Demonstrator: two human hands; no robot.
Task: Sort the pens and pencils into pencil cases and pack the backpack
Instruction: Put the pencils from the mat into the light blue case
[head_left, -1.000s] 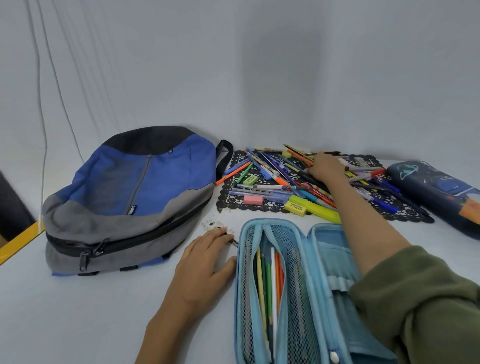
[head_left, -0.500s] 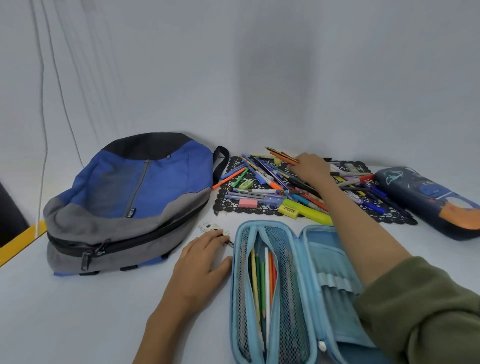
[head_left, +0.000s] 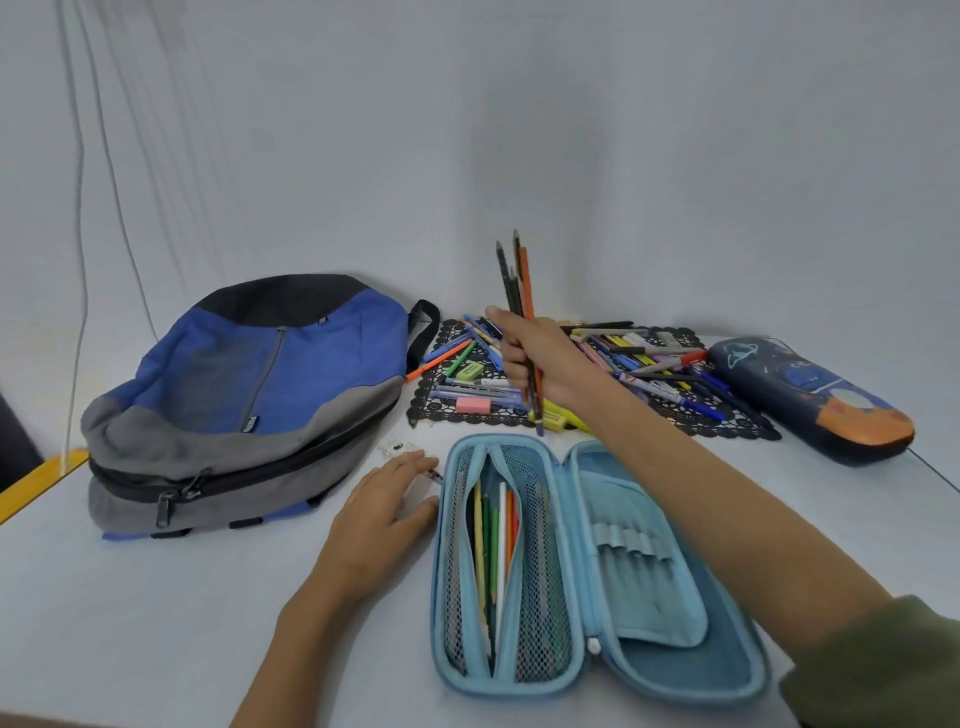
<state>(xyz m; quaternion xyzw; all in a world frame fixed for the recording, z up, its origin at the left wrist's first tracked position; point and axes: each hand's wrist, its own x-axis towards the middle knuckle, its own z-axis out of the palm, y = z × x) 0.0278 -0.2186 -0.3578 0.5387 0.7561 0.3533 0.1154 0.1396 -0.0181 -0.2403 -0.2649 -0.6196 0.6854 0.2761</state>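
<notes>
Right hand (head_left: 535, 358) curled tight round a bundle of pencils (head_left: 517, 291): several dark shafts plus one orange, near upright, tips toward 12 o'clock, butt ends showing below the fist. The hand is in the air just above frame centre.

Near field, 5 o'clock: olive sleeve (head_left: 883, 670); the bare forearm runs from it toward 11 o'clock, over the case.

6 o'clock: light-blue pencil case (head_left: 727, 670), unzipped, lying flat open on the white table (head_left: 130, 623). Its left half carries a mesh pocket (head_left: 535, 571) holding coloured pencils (head_left: 493, 545) lengthwise: yellow, green, white, orange. Its right half has a flap with a row of elastic loops (head_left: 628, 545).

Left hand (head_left: 384, 514) at the case's 9 o'clock side: palm down on the table, fingers straight and loosely spread, holding nothing. The thumb is just beside the case rim; contact cannot be told. A small pale tag (head_left: 397, 448) lies at the fingertips.

Mid field, 9 to 10 o'clock: backpack (head_left: 249, 400), blue, grey and black, lying flat; main zip looks closed.

Far field, 1 o'clock: black lace mat (head_left: 727, 423) bearing a loose pile of pens and pencils (head_left: 649, 364). A pink eraser (head_left: 474, 406), a green eraser (head_left: 470, 370) and a yellow highlighter (head_left: 556, 418) sit on its near-left part. At 2 o'clock, just beside the mat's right end, lies a dark-blue pencil case (head_left: 810, 400) with a planet print.

Room: plain white walls (head_left: 519, 130) meet in a corner at 12 o'clock. Cords (head_left: 78, 208) hang at 10 o'clock. A yellow strip (head_left: 36, 478) edges the table at 9 o'clock.
</notes>
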